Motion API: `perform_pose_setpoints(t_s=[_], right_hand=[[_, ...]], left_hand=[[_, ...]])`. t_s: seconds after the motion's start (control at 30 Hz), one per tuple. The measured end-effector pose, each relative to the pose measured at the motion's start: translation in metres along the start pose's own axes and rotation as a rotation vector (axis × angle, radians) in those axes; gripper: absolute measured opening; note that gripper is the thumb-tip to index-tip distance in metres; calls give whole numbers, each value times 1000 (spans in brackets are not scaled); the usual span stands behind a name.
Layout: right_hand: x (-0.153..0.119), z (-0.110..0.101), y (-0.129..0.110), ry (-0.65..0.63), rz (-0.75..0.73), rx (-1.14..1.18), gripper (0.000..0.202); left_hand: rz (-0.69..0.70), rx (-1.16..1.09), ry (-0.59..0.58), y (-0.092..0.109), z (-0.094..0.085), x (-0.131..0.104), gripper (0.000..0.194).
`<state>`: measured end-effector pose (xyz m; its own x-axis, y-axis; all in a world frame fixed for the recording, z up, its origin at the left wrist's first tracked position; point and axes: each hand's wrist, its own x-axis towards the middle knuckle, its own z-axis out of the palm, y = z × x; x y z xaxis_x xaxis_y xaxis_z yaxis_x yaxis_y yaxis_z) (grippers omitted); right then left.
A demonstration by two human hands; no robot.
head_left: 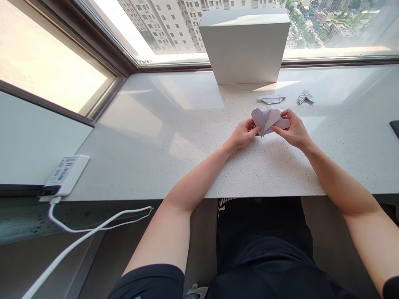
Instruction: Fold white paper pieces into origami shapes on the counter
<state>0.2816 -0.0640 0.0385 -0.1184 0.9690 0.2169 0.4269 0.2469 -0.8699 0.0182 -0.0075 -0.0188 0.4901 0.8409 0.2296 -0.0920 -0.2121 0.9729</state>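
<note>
A: Where was the folded paper (266, 120)?

B: Between the two hands, over the pale counter (187, 166), on the near side of the narrow folded piece (272, 99). Contact with the counter could not be told. The small folded piece (306, 97) lay farther right; the white box (246, 50) stood behind, near the window.

A: Finger state?

B: Both closed on paper. The left hand (243, 133) pinched the lower left edge. The right hand (296, 129) gripped the right part, thumb on the near face, forefinger at the upper edge; its remaining fingertips were partly hidden.

A: Handling estimate?

B: Very light, judged by eye. Single flaps looked soft and easily bent; the layered middle, where the folds gathered, was probably stiffer. Slip risk seemed low — dry paper, flat pinch. Main hazard: a stray crease or a tear at a fold under a hard pull.

A: Best hold?

B: Thumb and forefinger across the stacked layers near the lower middle, light pressure. The wide upper flaps were poor holding points — they would likely have splayed or crumpled.
</note>
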Motion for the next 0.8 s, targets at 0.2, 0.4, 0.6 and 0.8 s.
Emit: perform_pose_setpoints(t_s=[0.2, 0.4, 0.6, 0.8], right_hand=[[-5, 2, -4, -5, -19, -75, 62], [-4, 16, 7, 80, -54, 35, 76], [-1, 20, 12, 8, 29, 81, 71], [-5, 20, 2, -122, -33, -65, 59]], left_hand=[[34, 84, -62, 4, 3, -4, 49], [52, 179, -53, 2, 6, -7, 44], [78, 140, -35, 0, 8, -5, 44], [69, 162, -22, 2, 8, -5, 44]])
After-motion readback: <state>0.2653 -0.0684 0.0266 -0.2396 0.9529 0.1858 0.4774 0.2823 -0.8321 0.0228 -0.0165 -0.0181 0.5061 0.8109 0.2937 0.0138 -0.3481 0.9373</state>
